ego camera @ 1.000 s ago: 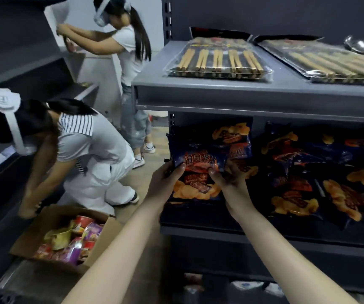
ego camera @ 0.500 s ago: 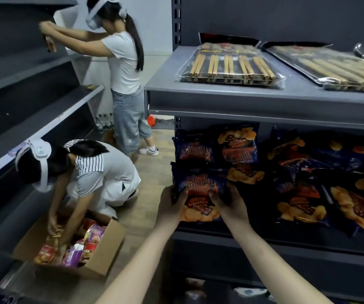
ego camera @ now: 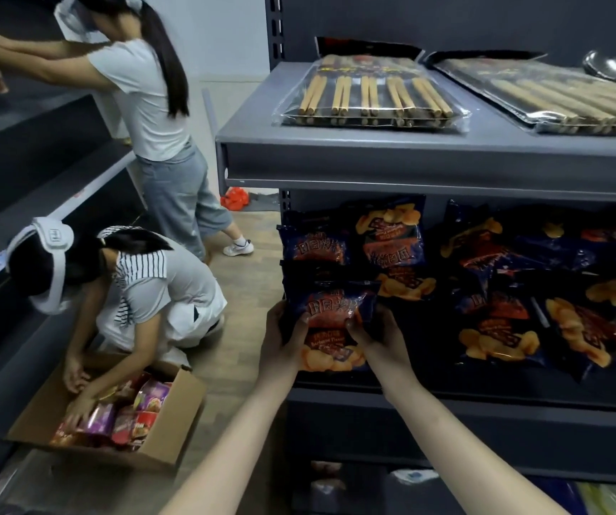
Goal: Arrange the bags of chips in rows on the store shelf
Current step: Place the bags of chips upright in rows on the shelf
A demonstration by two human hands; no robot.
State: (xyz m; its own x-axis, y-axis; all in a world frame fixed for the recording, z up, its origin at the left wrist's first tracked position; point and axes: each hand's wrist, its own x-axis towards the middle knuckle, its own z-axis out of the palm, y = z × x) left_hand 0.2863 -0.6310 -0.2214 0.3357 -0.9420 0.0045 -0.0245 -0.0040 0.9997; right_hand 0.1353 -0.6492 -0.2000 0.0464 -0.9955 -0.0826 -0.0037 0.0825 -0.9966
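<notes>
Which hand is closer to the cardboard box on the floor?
Left. The left hand holds the chip bag by its left edge, the side toward the cardboard box down on the floor. The right hand holds its right edge, farther from the box.

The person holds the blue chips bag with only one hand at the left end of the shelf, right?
Not quite: two hands hold it, not one. The head view shows the left hand and the right hand both gripping the blue chips bag at the left end of the shelf.
</notes>
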